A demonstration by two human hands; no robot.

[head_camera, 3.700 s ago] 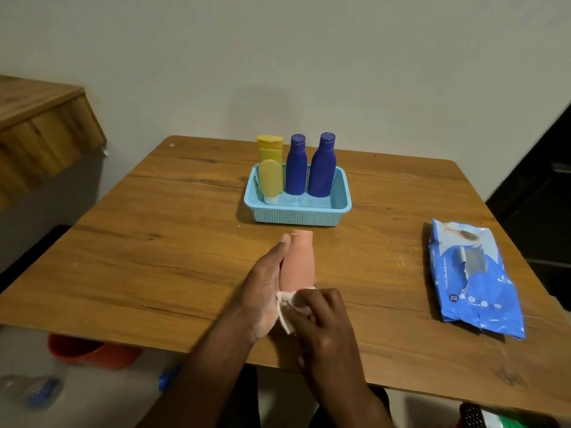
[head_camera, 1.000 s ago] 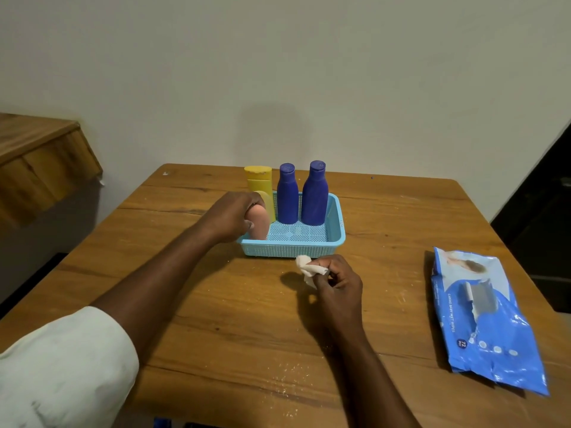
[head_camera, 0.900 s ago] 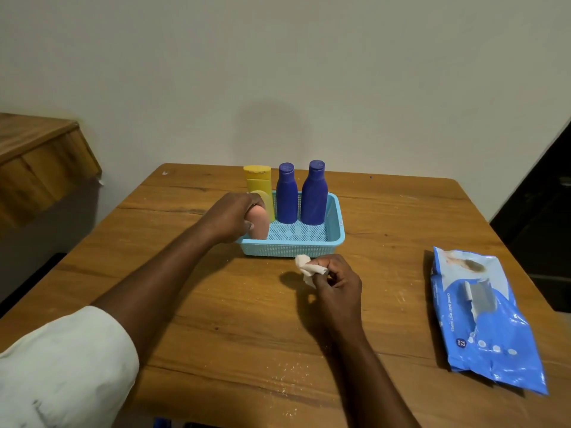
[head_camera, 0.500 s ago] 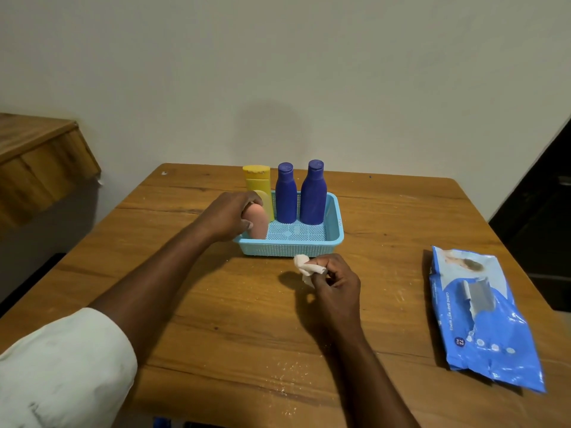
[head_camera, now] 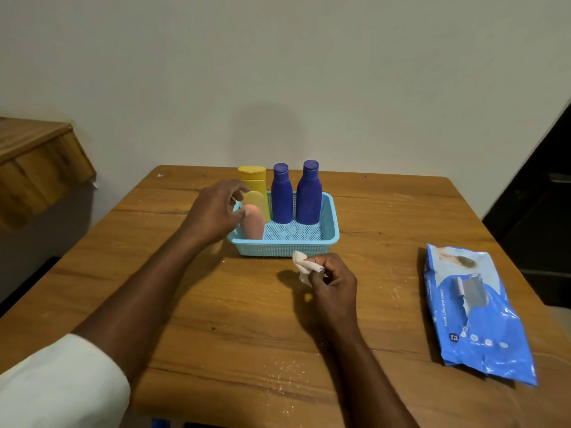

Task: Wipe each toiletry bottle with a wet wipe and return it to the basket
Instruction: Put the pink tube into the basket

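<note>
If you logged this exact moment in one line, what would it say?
step: pink bottle in basket | left hand: open beside it | right hand: pinching wipe | wipes pack: on table

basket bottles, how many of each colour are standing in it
In the light blue plastic mesh basket:
dark blue plastic bottles: 2
yellow plastic bottles: 2, a tall capped one and a short rounded tube
pink rounded plastic bottle: 1
Total: 5

basket (head_camera: 282, 247): light blue, fine mesh pattern
two tall bottles (head_camera: 295, 196): dark blue
pink bottle (head_camera: 254, 223): salmon pink
yellow bottle (head_camera: 253, 180): yellow
wipe (head_camera: 304, 266): white, perhaps pinkish
wipes pack (head_camera: 475, 310): blue, white print
surface (head_camera: 234, 319): brown woodgrain
</note>
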